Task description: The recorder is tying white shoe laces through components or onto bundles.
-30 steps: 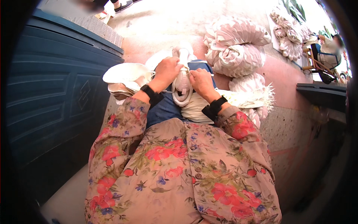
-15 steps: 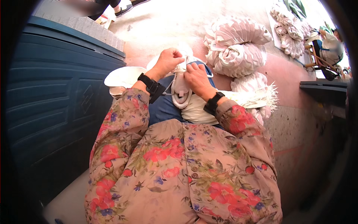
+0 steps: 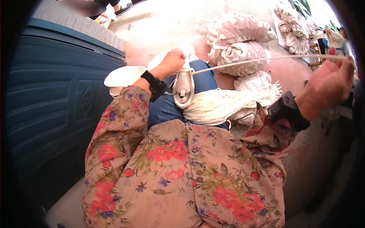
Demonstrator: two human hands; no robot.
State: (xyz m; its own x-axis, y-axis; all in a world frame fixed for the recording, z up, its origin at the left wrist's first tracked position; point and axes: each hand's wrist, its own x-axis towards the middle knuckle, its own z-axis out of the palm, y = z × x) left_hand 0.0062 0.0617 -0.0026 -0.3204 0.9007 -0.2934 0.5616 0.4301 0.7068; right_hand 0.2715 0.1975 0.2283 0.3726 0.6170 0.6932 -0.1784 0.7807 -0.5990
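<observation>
On my jeans-covered lap rests a white shoe [image 3: 184, 85], its heel opening toward me and its pale insole showing. My left hand [image 3: 171, 64] is closed at the lacing part of the shoe; its fingertips are partly hidden. A white shoelace [image 3: 243, 62] runs taut from the shoe far out to the right. Its other end is pinched in my right hand [image 3: 330, 81], which is raised at the right rim of the view. A bundle of loose cream shoelaces [image 3: 218, 102] lies across my right thigh, frayed-looking ends pointing right.
A blue panelled metal door [image 3: 57, 83] stands close on my left. Pale rounded pieces [image 3: 123, 78] sit beside my left knee. Coiled bundles of white shoe pieces [image 3: 243, 30] lie on the floor ahead to the right, with more bundles [image 3: 294, 30] farther off. Someone's feet [image 3: 123, 8] show at the far left.
My right hand has swung from the shoe far out to the right, drawing the shoelace out straight. My left hand has stayed by the shoe.
</observation>
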